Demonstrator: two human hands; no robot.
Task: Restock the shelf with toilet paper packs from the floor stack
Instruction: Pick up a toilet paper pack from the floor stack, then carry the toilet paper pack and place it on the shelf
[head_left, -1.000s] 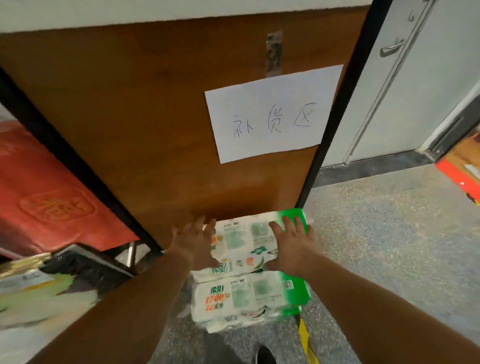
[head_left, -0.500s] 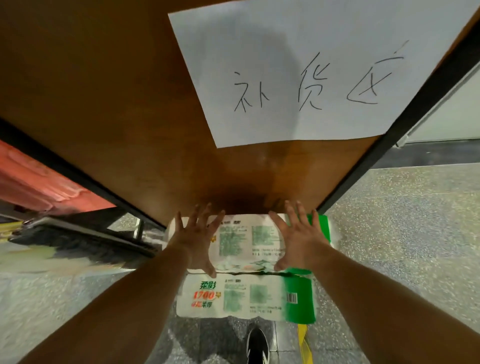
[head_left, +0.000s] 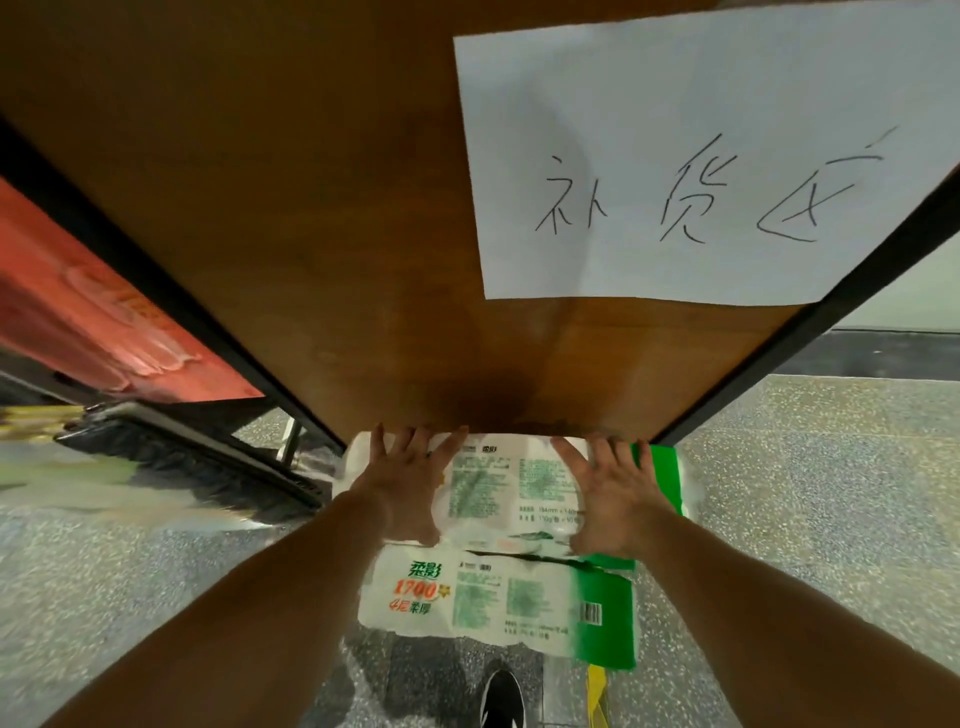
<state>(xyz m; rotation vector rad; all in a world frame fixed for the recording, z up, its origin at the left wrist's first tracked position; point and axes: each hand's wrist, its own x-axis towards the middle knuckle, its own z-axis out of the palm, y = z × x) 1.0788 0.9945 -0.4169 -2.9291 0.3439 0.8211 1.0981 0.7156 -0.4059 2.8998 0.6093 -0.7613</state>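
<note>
Two white-and-green toilet paper packs are stacked on the floor against a brown wooden panel. My left hand (head_left: 402, 483) lies spread on the left part of the top pack (head_left: 511, 488), fingers straight and pointing at the panel. On the pack's right part rests my right hand (head_left: 610, 493), fingers spread, thumb at the near edge. The lower pack (head_left: 498, 603) shows below my wrists, with red and green print and a green end with a barcode.
The brown panel (head_left: 337, 218) fills the view ahead, with a white handwritten paper sign (head_left: 701, 156) on it and black frame bars on both sides. A red item (head_left: 88, 322) and a dark shelf edge (head_left: 197, 457) lie left. Speckled floor (head_left: 831, 519) spreads right. My shoe (head_left: 501, 696) is below.
My head has come closer and lower, so the panel and sign loom larger. Both hands have stayed flat on the top pack, sliding slightly toward its far edge.
</note>
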